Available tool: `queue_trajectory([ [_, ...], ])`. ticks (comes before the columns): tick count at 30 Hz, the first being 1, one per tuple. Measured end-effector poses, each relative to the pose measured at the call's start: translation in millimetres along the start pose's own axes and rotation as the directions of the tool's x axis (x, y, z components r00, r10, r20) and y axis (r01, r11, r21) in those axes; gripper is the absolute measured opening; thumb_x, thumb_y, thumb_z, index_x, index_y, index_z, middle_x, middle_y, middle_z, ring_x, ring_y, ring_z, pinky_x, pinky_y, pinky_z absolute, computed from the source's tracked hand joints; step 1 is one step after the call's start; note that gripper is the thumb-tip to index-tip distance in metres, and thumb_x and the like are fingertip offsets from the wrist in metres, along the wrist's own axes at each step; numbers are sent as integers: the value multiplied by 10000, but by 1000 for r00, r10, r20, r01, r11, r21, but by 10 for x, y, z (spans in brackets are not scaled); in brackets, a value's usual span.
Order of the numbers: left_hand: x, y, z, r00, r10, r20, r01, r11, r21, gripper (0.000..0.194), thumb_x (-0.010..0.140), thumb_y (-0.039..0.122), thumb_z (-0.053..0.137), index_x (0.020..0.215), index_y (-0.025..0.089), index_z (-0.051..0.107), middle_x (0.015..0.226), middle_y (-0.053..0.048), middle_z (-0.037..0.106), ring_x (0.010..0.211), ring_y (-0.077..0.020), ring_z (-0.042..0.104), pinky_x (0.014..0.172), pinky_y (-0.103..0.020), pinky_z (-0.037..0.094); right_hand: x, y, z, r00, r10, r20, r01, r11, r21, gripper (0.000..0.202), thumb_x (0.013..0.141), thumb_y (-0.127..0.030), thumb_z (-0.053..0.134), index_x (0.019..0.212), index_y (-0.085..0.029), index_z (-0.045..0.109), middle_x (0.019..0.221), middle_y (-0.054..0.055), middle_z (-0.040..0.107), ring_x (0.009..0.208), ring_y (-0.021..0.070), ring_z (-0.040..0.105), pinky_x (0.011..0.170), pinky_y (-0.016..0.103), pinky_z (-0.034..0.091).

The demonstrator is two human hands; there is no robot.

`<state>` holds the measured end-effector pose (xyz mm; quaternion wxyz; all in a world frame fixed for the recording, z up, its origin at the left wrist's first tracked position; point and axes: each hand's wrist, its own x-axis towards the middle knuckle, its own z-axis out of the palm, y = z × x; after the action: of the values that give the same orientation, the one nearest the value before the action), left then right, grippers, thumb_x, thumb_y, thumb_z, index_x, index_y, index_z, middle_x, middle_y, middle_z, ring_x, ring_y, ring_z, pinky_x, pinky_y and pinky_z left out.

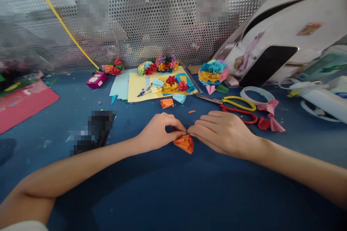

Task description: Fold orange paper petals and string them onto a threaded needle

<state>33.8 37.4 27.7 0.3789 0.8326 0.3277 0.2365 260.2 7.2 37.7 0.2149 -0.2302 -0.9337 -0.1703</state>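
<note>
A pleated piece of orange paper [184, 144] hangs between my hands, just above the blue table. Thumb and forefinger of my left hand [159, 131] pinch its upper edge. My right hand [223, 131] has its fingers pressed together at the same edge, near the left fingertips; the exact grip is hidden behind the fingers. Beyond the hands lie another folded orange piece [167, 103] and a pale blue folded piece [179, 98]. Scissors [230, 103] with yellow and red handles rest behind my right hand.
Yellow sheets [135, 86] carry folded paper pieces and a compass [144, 89]. A multicoloured paper flower [213, 71], a tape roll [257, 95] and a backpack [292, 21] with a phone [268, 65] stand at the right. A purple box [96, 79] and red paper [27, 104] lie left. Perforated metal [162, 14] closes the back.
</note>
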Motion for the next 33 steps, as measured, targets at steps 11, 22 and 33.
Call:
queue_trajectory([
  [11, -6, -11, -42, 999, 1, 50, 4, 996, -88, 86, 828, 144, 739, 806, 199, 801, 821, -11, 792, 773, -153, 654, 780, -271, 484, -5, 13, -41, 1000, 29, 1, -28, 995, 93, 275, 1071, -239, 432, 908, -172, 643, 735, 18, 650, 640, 149, 541, 629, 301, 357],
  [22, -9, -50, -72, 985, -51, 167, 86, 973, -213, 79, 803, 170, 739, 818, 177, 817, 834, -40, 800, 804, -159, 666, 733, -246, 497, 1, -19, -50, 1000, 12, -28, -9, 992, 126, 235, 1058, -233, 473, 920, -168, 653, 703, 7, 633, 649, 154, 532, 637, 298, 362],
  [33, -21, 18, -58, 999, 6, 45, -4, 999, -40, 42, 826, 162, 766, 794, 181, 785, 821, -15, 792, 774, -157, 671, 781, -285, 463, -9, -31, -20, 994, 101, -37, -93, 979, 181, 226, 1050, -218, 487, 899, -170, 649, 724, 13, 643, 632, 150, 538, 640, 291, 384],
])
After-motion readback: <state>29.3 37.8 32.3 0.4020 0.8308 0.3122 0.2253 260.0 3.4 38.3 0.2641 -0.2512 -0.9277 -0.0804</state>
